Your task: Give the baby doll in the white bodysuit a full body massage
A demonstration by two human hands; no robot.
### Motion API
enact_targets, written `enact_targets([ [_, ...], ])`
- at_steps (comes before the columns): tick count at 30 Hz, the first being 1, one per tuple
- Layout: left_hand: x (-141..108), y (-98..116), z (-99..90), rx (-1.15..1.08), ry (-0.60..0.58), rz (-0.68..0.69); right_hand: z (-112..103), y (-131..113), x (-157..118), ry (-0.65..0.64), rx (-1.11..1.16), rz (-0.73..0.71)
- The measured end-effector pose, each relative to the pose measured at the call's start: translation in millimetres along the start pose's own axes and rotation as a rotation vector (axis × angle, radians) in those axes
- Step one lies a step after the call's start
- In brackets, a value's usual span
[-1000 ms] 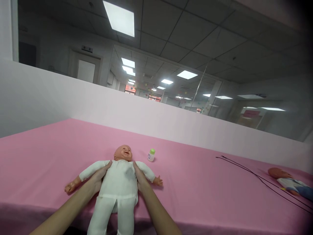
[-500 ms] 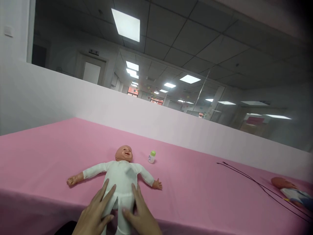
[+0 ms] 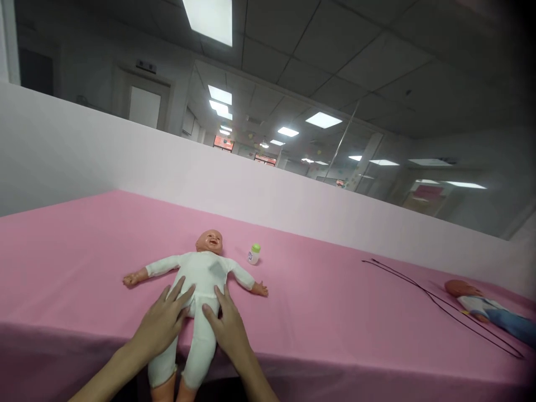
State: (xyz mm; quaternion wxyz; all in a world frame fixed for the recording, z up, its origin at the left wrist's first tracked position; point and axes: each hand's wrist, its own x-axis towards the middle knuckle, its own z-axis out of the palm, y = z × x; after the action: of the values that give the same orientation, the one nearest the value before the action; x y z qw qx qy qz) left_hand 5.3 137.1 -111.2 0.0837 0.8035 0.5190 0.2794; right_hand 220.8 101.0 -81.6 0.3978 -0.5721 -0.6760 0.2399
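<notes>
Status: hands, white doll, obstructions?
Left hand, right hand spread on white-suited doll at hips. Doll face-up, lower legs past edge of pink table. Green-capped bottle near doll's head, clear of both hands.

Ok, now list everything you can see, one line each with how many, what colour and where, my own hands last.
doll: 1, white suit, on its back, legs past the table's near edge
second doll: 1, white top, blue trousers, far right
small bottle: 1, green cap, beside the first doll's head
cord: 1, looped, black, right
table cover: 1, pink, under the dolls
low wall: 1, white, behind the table
glass: count unclear, clear, above the wall
ceiling lights: several, white, overhead
door: 1, pale, behind the glass, left
left hand: 1, bare, on the doll's hip
right hand: 1, bare, on its other hip
</notes>
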Motion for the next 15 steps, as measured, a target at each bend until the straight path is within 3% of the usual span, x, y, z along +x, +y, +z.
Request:
enact_targets([
  [4,0.2,-5.4,-6.1,0.048,-0.034,0.091,5.3,0.4,-8.2,0.047,-0.073,-0.041],
  [8,6.9,-0.9,-22.4,0.064,-0.103,0.088,6.5,-4.5,-12.6,0.033,-0.137,-0.027],
  [12,22.6,29.5,-48.8,0.104,-0.027,0.056,8.0,-2.4,-12.5,0.026,-0.080,-0.022],
  [15,47.4,66.8,-60.2,-0.076,0.016,0.088,10.2,6.6,-6.8,0.082,0.091,-0.019],
])
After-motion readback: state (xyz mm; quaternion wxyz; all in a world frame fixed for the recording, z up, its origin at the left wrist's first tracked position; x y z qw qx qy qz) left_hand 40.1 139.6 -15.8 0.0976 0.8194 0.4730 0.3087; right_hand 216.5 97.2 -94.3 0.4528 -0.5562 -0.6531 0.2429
